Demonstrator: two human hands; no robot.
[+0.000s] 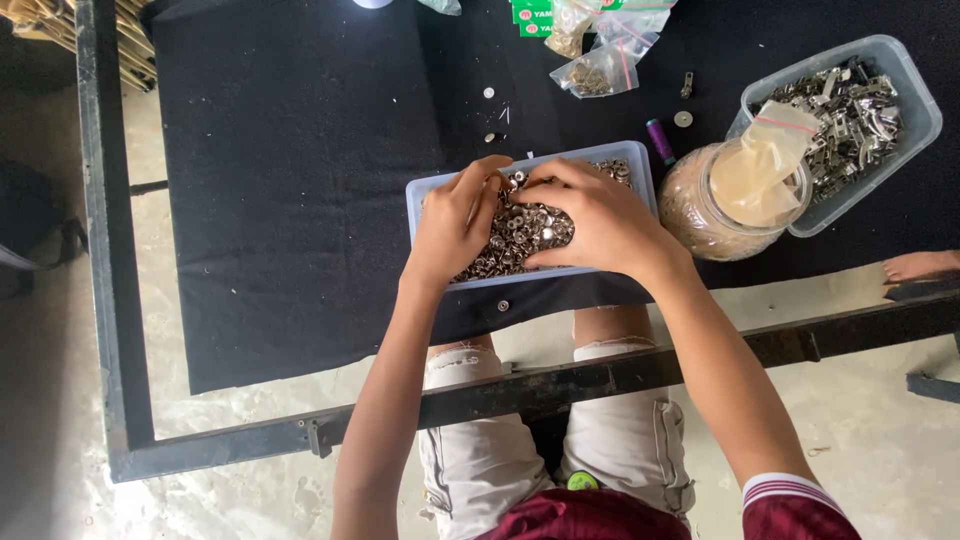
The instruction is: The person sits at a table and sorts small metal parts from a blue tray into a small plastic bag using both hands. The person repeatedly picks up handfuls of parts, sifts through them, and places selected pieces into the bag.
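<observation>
Black cloth covers our desk [290, 150], and the shallow clear tray [425, 195] of small metal snap parts [520, 235] sits at its near edge, long axis running from 9 to 3 o'clock. Our left hand [455, 225] and right hand [600, 225] both rest in it, fingertips meeting at 12 o'clock over the pile, each grip curled together on a few pieces. A jar [735, 200] stands at 3 o'clock, nearer the right hand.
</observation>
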